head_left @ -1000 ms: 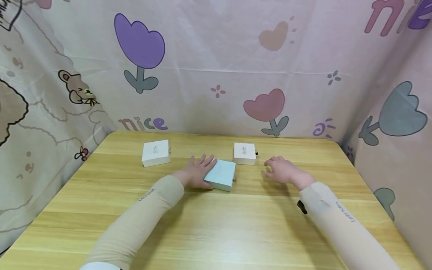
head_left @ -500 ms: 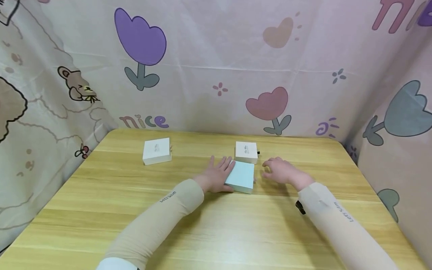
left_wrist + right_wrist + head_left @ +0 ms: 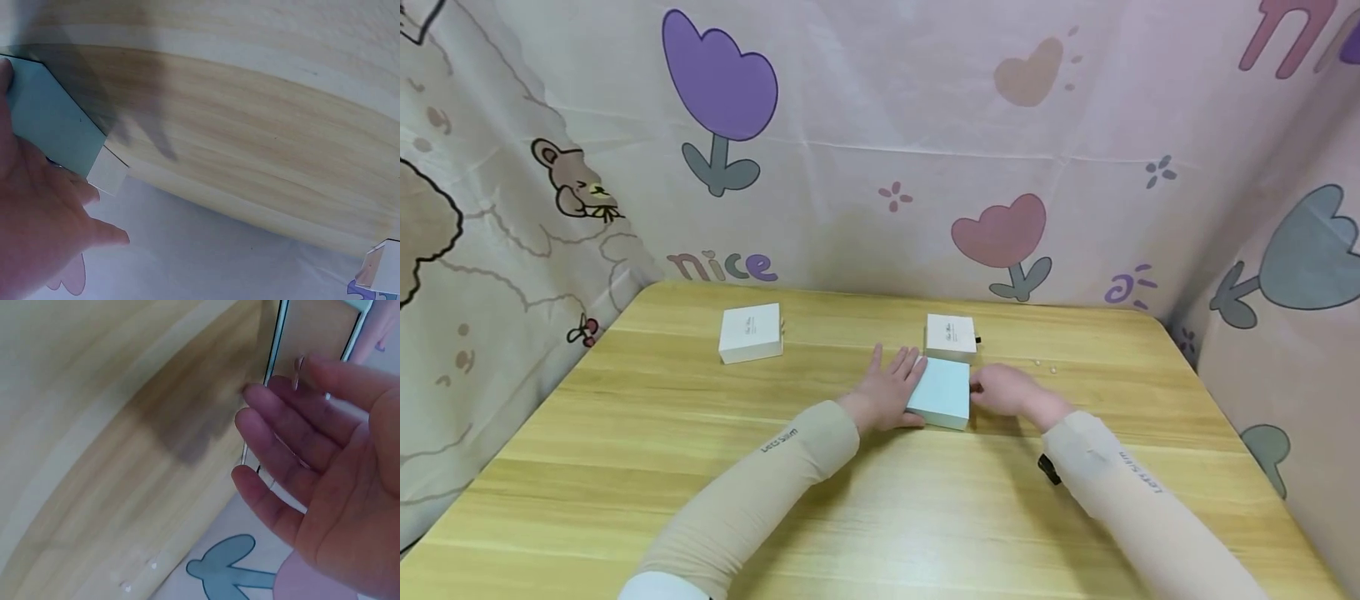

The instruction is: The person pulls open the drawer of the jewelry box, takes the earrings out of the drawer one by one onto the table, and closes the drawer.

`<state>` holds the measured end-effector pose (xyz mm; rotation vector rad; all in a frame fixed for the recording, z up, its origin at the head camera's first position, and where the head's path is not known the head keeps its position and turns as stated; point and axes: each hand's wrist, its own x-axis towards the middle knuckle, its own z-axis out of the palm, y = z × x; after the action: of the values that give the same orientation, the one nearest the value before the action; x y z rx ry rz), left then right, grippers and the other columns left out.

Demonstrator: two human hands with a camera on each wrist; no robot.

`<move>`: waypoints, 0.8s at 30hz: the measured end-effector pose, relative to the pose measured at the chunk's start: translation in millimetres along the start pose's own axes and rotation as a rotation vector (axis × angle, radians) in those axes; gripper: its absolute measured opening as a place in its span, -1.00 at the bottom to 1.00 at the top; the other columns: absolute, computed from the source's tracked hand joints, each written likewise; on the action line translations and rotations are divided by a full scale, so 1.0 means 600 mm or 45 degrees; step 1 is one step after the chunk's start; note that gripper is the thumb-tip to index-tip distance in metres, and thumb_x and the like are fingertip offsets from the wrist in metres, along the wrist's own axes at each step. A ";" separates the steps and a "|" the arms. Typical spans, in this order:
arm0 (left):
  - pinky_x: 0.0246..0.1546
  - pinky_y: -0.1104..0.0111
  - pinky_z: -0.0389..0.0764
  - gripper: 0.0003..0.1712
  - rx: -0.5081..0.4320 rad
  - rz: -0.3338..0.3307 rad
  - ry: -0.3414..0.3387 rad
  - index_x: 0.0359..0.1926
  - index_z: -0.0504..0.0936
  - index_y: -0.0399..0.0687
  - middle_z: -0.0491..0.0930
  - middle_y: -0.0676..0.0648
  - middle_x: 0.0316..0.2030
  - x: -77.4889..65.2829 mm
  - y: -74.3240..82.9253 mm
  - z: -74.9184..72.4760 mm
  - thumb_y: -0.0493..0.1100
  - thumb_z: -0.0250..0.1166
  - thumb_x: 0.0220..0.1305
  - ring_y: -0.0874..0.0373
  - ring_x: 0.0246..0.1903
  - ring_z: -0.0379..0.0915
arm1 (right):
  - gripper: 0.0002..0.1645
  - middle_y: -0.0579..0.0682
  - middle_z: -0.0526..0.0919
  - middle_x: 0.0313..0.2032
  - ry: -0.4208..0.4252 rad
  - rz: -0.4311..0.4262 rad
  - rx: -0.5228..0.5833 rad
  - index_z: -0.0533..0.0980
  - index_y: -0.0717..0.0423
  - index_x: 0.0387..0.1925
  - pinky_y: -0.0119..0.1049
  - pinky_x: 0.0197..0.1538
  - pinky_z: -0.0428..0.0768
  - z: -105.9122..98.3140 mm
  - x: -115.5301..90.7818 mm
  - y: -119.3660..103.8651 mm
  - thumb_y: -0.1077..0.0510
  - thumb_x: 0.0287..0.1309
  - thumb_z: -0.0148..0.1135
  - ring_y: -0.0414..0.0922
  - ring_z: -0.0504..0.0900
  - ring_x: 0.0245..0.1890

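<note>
A light blue drawer-style box [image 3: 943, 390] lies on the table, its printed-free top facing up. My left hand [image 3: 887, 393] presses against its left side with spread, straight fingers, the thumb low by the front corner. At the box's right side is my right hand [image 3: 1006, 389]. In the right wrist view, its thumb and index fingertip meet around a small ribbon pull tab [image 3: 297, 374] on the tan drawer front [image 3: 317, 334]. The other fingers curve loosely below. The left wrist view shows the blue box [image 3: 55, 115] beside the left palm.
A small white box [image 3: 951, 336] with a dark tab sits just behind the blue one. Another white box [image 3: 751, 332] stands at the back left. Two tiny clear beads [image 3: 1045, 367] lie right of the right hand. A printed cloth [image 3: 850, 150] hangs behind the table.
The blue box has slid right with the left hand, ending in front of the small white box. The right hand has come in to the drawer's tab, uncovering the beads.
</note>
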<state>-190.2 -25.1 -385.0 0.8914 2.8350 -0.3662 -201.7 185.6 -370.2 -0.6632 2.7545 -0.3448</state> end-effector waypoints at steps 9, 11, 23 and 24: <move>0.40 -0.12 -0.28 0.10 -0.029 0.002 -0.007 0.48 -0.24 -0.07 -0.24 -0.11 0.49 0.004 0.000 0.003 0.46 -0.05 0.18 0.03 0.48 -0.34 | -0.66 -0.13 0.24 -0.71 0.035 0.129 0.064 0.34 0.07 -0.73 -0.41 -0.52 0.21 0.004 0.007 -0.012 0.31 0.13 0.04 -0.21 0.25 -0.63; 0.39 -0.12 -0.30 0.10 -0.037 0.001 -0.009 0.48 -0.25 -0.07 -0.25 -0.11 0.49 0.004 0.000 0.003 0.46 -0.05 0.18 0.03 0.48 -0.35 | -0.66 -0.13 0.27 -0.71 0.039 0.148 0.080 0.35 0.08 -0.72 -0.41 -0.51 0.24 0.006 0.008 -0.012 0.32 0.14 0.05 -0.20 0.26 -0.63; 0.39 -0.12 -0.30 0.11 -0.023 0.000 -0.025 0.48 -0.26 -0.10 -0.27 -0.11 0.49 0.003 -0.002 0.003 0.47 -0.08 0.18 0.03 0.48 -0.36 | -0.58 -0.15 0.25 -0.80 0.021 0.220 0.137 0.30 0.04 -0.84 -0.42 -0.56 0.21 0.005 0.004 0.000 0.35 0.06 0.00 -0.23 0.20 -0.72; 0.39 -0.12 -0.30 0.12 -0.021 -0.002 -0.030 0.47 -0.27 -0.11 -0.28 -0.11 0.49 0.004 -0.002 0.004 0.47 -0.08 0.18 0.03 0.48 -0.37 | -0.58 -0.15 0.24 -0.80 0.021 0.216 0.139 0.29 0.04 -0.84 -0.42 -0.57 0.21 0.005 0.003 0.000 0.36 0.06 0.00 -0.24 0.19 -0.72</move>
<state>-192.4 -25.4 -387.4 0.8759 2.8134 -0.3502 -202.2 184.2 -373.1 -0.3982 2.7594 -0.4599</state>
